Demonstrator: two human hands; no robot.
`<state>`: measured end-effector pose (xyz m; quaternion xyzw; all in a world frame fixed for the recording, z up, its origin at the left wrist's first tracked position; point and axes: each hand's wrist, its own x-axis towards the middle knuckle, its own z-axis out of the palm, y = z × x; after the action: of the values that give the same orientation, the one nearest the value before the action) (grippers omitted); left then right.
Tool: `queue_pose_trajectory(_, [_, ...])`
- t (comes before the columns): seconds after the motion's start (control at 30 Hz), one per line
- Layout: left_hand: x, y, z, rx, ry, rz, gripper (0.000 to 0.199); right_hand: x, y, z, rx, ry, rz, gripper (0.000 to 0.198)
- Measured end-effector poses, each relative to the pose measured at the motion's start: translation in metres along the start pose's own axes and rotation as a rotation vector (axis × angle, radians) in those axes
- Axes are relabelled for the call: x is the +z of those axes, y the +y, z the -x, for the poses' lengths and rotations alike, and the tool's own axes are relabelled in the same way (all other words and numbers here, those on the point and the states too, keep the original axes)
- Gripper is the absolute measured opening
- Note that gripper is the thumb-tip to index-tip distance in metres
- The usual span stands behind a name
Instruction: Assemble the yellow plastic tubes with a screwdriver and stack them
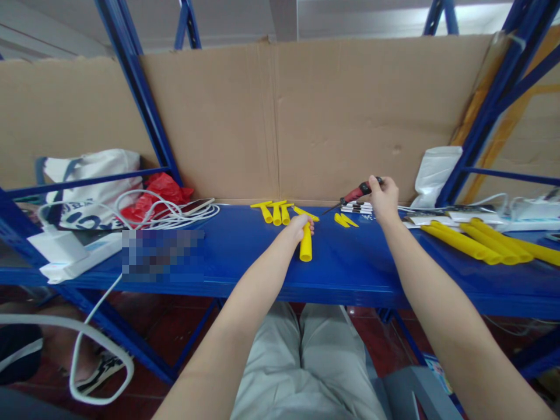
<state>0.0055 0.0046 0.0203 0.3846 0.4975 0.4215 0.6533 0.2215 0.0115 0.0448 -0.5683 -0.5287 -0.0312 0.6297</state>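
Observation:
On the blue bench, my left hand (303,226) is closed around a yellow tube (306,248), whose open round end faces me. A thin yellow piece (305,213) lies just behind that hand. My right hand (385,195) is raised a little above the bench, its fingers wrapped on the dark end of a red-and-black screwdriver (356,193). The thin shaft slants down to the left, its tip apart from the tube. Two small yellow pieces (343,220) lie between the hands. Several yellow T-shaped assemblies (276,213) stand behind and left of my left hand.
Several long yellow tubes (494,244) lie on the right. Small white-and-dark packs (356,207) sit near the back. A cardboard panel (341,116) closes off the rear. Leftward are white cables (175,210), a power strip (87,256), a red bag (155,192) and a cloth bag (96,186).

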Motion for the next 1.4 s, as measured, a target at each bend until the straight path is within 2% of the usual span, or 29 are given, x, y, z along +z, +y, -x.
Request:
queue_pose_trajectory(0.17, [0.001,-0.001,0.0,-0.007,-0.016,0.01,0.02,0.006,0.004,-0.002,-0.04,-0.018,-0.061,0.049])
queue_pose_trajectory(0.5, [0.002,0.0,0.003,0.009,-0.034,-0.013,0.02,0.006,-0.002,0.002,-0.027,-0.047,-0.063,0.048])
queue_pose_trajectory(0.63, [0.001,0.0,0.003,0.021,-0.041,-0.031,0.02,0.006,-0.001,0.001,-0.022,-0.009,-0.112,0.044])
queue_pose_trajectory(0.87, [0.001,0.002,0.002,-0.001,-0.062,-0.012,0.021,0.008,0.006,-0.003,-0.113,0.056,-0.259,0.04])
queue_pose_trajectory(1.4, [0.0,0.0,-0.001,0.039,-0.081,0.102,0.021,0.009,0.012,-0.005,-0.084,0.092,-0.27,0.04])
